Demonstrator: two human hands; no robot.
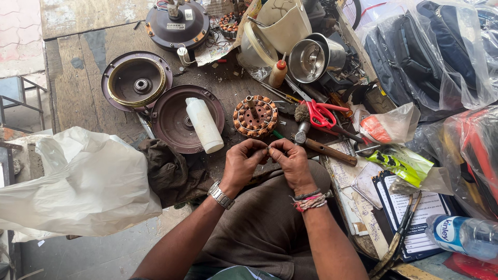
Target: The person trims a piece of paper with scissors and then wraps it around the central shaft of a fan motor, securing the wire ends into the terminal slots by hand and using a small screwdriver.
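Worn wooden workbench – round brown metal motor cover with a white plastic bottle lying on it, copper-wound round stator beside. Left hand and right hand meet fingertip to fingertip just below the stator, pinched shut on something too small to identify.

— Looked like a small repair workshop, fan motors mostly.

— Shown by what?

— Worn wooden workbench, scuffed and stained. Crowded with opened ceiling-fan motor housings, a copper-wound stator, another complete motor at the back.

— Tools too?

— Plenty. Red-handled scissors, a wooden-handled hammer, a small brush, a white plastic bottle lying on a housing, an oil bottle with a red tip.

— Tidy?

— Hardly. Greasy brown rag at the bench edge, handwritten paper slips beside the tools, plastic-wrapped bags piled to the side. Seemed open to the street, with paving past the bench.
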